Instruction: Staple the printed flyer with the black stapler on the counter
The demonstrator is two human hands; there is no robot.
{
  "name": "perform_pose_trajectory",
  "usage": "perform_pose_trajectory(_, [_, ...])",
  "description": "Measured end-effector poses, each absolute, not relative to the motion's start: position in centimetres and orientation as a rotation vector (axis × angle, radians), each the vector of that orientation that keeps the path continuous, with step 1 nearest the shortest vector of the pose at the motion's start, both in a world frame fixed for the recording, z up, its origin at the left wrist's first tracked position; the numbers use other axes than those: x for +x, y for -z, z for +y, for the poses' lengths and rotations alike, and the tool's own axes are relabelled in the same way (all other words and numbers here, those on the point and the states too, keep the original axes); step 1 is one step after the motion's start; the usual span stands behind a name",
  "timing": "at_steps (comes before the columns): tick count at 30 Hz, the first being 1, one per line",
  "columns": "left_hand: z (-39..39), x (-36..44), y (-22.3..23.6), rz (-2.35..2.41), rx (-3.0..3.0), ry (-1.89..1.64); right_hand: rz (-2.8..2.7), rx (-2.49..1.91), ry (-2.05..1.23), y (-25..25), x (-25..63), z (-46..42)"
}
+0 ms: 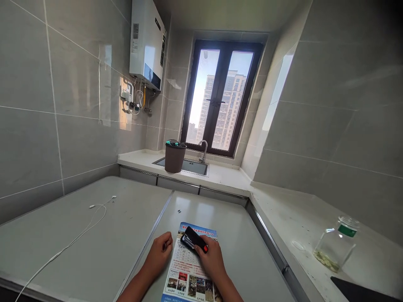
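My right hand is wrapped around the rear of a black stapler with a red spot at its back end. The stapler lies slanted over the upper part of a printed flyer, which has a blue header, text, a table and small photos. To the left of the flyer, my left hand rests with its fingers curled closed; whether anything is inside them is hidden. Beyond the flyer's top edge lie a few tiny dark bits, perhaps staples.
A white cable trails across the left half of the table. Behind, a brown bin stands at the sink, below a window. A glass jar stands on the right counter, near a dark flat object.
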State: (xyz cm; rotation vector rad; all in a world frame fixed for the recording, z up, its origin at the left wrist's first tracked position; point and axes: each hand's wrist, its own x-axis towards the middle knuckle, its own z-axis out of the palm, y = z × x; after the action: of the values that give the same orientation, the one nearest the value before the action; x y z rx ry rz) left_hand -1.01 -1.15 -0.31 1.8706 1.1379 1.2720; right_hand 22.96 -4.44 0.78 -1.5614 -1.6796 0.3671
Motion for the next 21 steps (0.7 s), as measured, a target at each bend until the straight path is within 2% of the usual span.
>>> perform_pose_trajectory(9, [-1.6,-0.8,-0.8,1.116,1.825,-1.154,-1.597,-1.363,-0.508,0.9,23.5,-3.5])
perform_pose_trajectory(21, [-1.3,-1.3,0.5,1.139,1.863,-1.132,-1.626,-1.292,-0.581,0.8,23.1,-3.5])
